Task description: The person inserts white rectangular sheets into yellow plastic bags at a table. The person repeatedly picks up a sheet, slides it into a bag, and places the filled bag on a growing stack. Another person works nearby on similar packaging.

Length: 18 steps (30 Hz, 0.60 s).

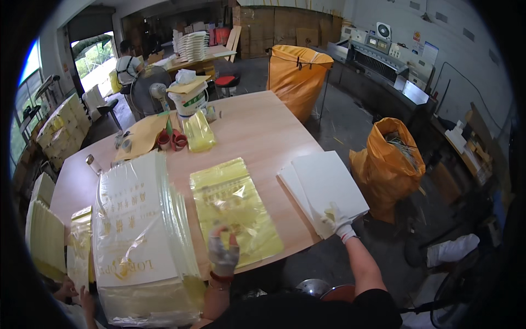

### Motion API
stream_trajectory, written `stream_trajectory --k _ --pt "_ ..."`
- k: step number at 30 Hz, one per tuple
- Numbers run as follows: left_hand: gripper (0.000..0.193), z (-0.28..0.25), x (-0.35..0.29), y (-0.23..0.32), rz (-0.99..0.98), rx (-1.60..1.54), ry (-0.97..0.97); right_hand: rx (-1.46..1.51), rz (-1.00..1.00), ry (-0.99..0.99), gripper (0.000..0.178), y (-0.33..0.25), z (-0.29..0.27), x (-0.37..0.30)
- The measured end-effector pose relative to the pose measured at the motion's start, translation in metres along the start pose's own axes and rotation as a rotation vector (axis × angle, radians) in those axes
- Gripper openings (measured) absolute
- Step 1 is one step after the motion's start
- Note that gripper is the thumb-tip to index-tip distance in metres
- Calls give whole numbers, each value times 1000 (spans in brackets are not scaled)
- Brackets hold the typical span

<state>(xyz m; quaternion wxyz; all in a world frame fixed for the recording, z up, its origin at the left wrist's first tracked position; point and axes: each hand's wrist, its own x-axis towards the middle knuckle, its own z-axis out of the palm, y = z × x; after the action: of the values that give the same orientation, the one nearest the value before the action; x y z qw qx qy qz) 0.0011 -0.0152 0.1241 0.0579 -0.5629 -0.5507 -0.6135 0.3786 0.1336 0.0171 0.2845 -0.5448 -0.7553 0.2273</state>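
My left hand (223, 253), in a pale glove with bare fingertips, hovers over the near part of a stack of yellow plastic bags (227, 192). Its fingers are apart, slightly blurred, with nothing visible between them. My right hand (337, 223), in a white glove, rests on the near edge of a stack of white sheets (326, 178). The fingers are spread on the top sheet; their undersides are hidden. Left of my left hand lies a tall pile of white printed sheets in clear plastic sleeves (134, 219).
Another person's hands (76, 293) hold a wrapped packet at lower left. Tape rolls (172, 141), a yellow packet (199, 131) and a white bucket (187, 101) stand farther back. Orange sacks (387, 167) flank the table's right side. A co-worker (127, 66) is at the back left.
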Motion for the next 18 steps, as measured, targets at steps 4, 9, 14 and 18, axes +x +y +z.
stream_trajectory --k 4,9,14,18 --pt "15 40 -53 20 -233 -329 -591 -265 36 221 32 -3 -10 19" --pt "34 107 -114 25 -1692 -1597 -708 -755 -438 99 16 -96 -8 -43" --pt "41 85 -126 -5 -1154 -961 -1041 309 -206 -178 22 -100 -1 -111" --pt "53 32 -81 38 -524 -160 -1460 1081 409 -93 30 -47 34 -133"
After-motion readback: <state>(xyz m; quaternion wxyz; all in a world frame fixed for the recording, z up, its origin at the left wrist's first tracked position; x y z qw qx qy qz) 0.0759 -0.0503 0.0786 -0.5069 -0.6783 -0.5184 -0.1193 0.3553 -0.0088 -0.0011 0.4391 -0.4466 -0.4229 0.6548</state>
